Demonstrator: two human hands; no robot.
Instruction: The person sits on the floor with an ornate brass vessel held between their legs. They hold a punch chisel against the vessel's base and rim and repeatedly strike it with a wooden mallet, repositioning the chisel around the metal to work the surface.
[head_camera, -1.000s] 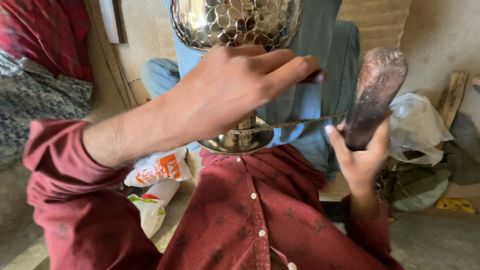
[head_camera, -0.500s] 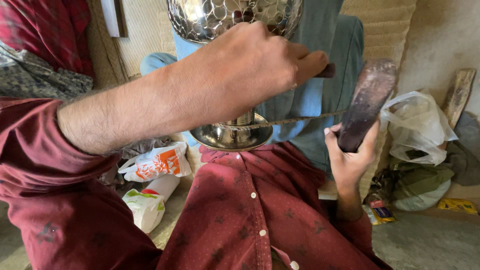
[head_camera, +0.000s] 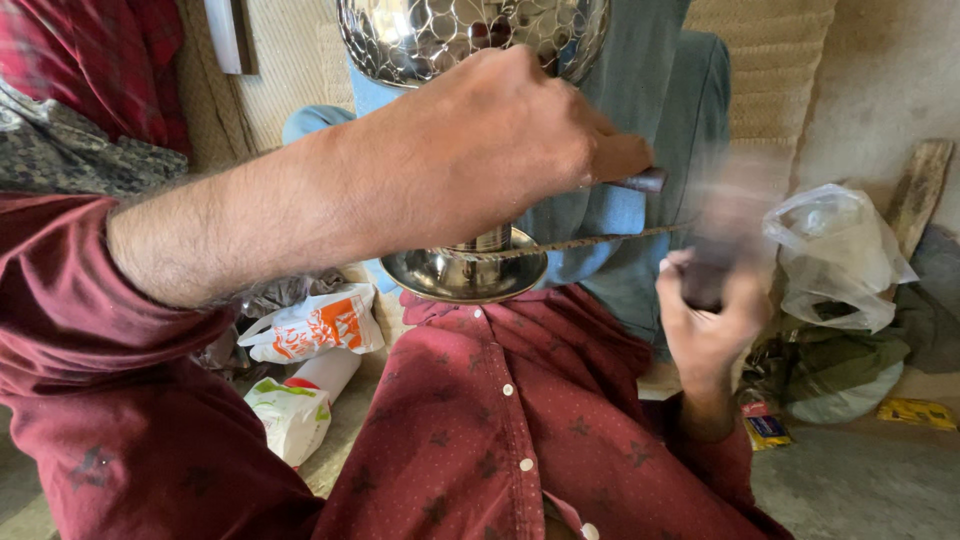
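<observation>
Gripping a thin rod (head_camera: 600, 242) laid crosswise against the goblet's stem (head_camera: 487, 240), left hand (head_camera: 500, 150) fisted on its handle; right hand (head_camera: 705, 320) clamps a blurred mallet (head_camera: 725, 225) beside the rod's tip.

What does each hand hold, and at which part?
Left hand closes on a thin metal tool's dark handle. Right hand holds a blurred dark piece by its lower end.

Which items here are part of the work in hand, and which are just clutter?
In hand:
shiny hammered-metal goblet-shaped vessel
thin ridged metal rod
left hand, gripping a dark handle
right hand, holding a blurred dark flat tool

Lying about:
white and orange plastic bag
clear plastic bag
small yellow packet
</observation>
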